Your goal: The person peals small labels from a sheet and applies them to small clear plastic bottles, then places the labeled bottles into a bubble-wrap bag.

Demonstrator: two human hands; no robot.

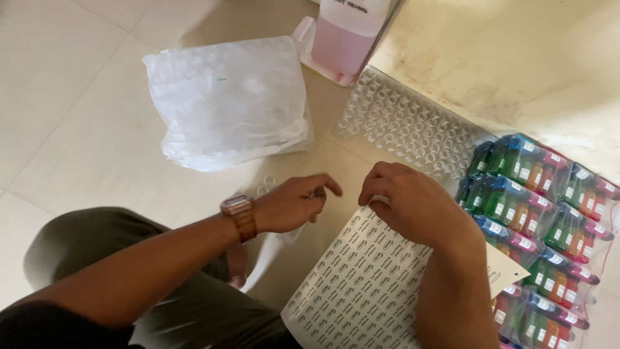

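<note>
Head view
Hands: two, both the person's own, over a tiled floor (77, 97).
Left hand (294, 203): one, with a brown wristwatch (239, 214) on the wrist. Fingers curled inward, thumb and forefinger drawn close together at the tips. A small clear thing seems to sit between them; it is too small to tell for certain.
Right hand (413, 207): one. Fingers bent down onto the top edge of the label sheet, tips pressed against the paper. Whether a label is pinched under the tips cannot be told; the knuckles hide it.
Label sheet (361, 284): one white sheet, printed with many rows of small oval stickers, too many to count. It lies tilted on the floor in front of the person, its upper corner under the right hand, its right part hidden by the right forearm.
Vial tray (413, 126): one block of clear empty vials in close rows, count not readable. It lies beyond the right hand, apart from it.
Loose vials (266, 185): about two clear ones on the floor, just beside the left hand.
Packs (536, 207): several clear packs of coloured bottles, green, blue, orange and pink, stacked along the right edge, touching the sheet's right side. Exact count not readable.
Bag (229, 103): one white plastic bag, bulging, beyond the left hand, well apart.
Jug (345, 39): one, holding pink liquid, at the top, just beyond the tray.
</note>
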